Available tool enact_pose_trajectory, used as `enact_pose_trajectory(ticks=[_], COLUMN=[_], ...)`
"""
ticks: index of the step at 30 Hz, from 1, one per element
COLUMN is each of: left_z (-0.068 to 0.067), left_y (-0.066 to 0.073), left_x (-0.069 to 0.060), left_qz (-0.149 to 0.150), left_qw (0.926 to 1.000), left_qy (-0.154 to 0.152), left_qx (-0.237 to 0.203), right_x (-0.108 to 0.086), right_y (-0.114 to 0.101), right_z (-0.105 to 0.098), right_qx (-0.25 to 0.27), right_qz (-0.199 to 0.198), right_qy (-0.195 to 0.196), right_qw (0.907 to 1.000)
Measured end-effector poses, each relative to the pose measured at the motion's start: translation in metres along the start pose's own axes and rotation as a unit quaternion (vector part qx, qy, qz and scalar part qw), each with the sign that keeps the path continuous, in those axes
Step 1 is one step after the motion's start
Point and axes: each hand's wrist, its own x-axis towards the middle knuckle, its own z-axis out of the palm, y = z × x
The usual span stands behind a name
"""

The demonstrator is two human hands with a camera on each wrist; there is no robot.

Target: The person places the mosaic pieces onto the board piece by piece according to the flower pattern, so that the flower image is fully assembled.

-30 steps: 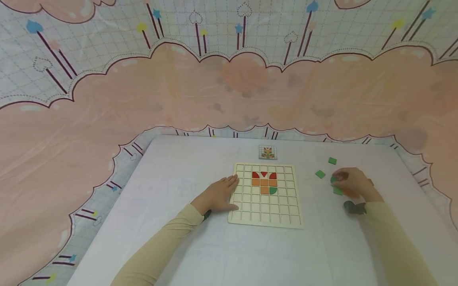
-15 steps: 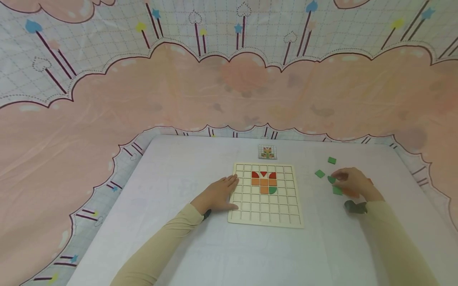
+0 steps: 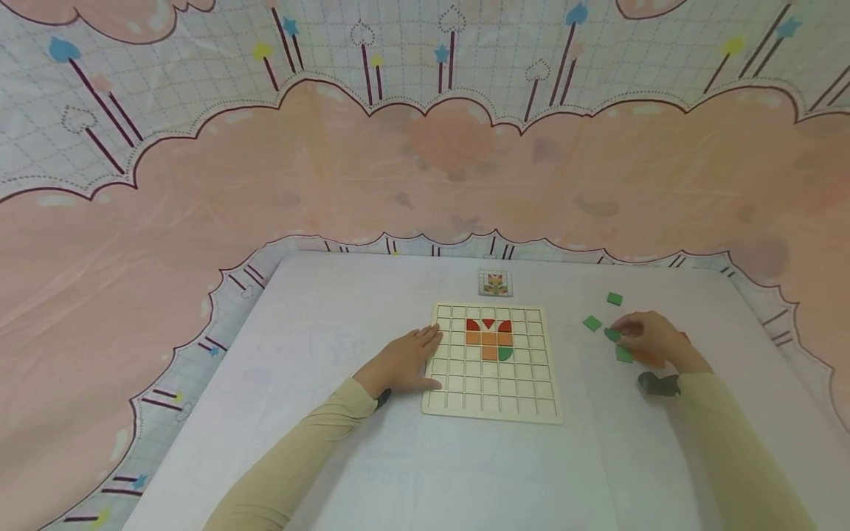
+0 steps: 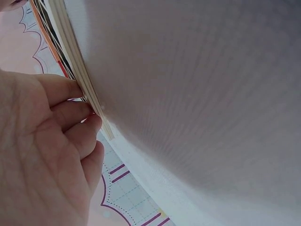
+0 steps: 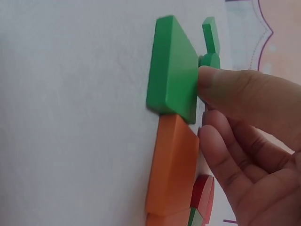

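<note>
A pale wooden grid board lies on the white table with red, orange and one green piece set in its upper middle cells. My left hand rests along its left edge, fingers spread in the head view; in the left wrist view the fingertips touch the board's side. To the right, my right hand pinches a green quarter-circle block between thumb and fingers, low over the table. In the right wrist view the thumb partly hides this block. A green block and an orange block lie just beside the hand.
Two green blocks, one farther back and one diamond-turned, lie left of the right hand. Orange and red pieces are partly under it. A small pattern card sits behind the board. A patterned cloth hangs behind the table.
The green quarter-circle block has shifted slightly left with my right fingertips, and more of it shows. My left hand stays on the board's edge.
</note>
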Motion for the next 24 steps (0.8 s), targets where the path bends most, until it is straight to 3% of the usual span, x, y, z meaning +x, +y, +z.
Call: enact_pose_trajectory(ticks=[11, 18, 24], left_z=[0.0, 0.0, 0.001], left_y=[0.001, 0.0, 0.0], left_x=[-0.001, 0.001, 0.001], left_qz=[-0.001, -0.007, -0.008], left_qw=[1.0, 1.0, 1.0], left_qy=[0.0, 0.0, -0.001], left_qx=[-0.004, -0.002, -0.001], right_x=[-0.004, -0.008, -0.012], right_y=[-0.018, -0.033, -0.058], right_z=[0.004, 0.007, 0.017], right_qx=[0.016, 0.052, 0.078], right_qz=[-0.055, -0.113, -0.104], right_qy=[0.029, 0.064, 0.071], right_qw=[0.9979, 0.9901, 0.9889])
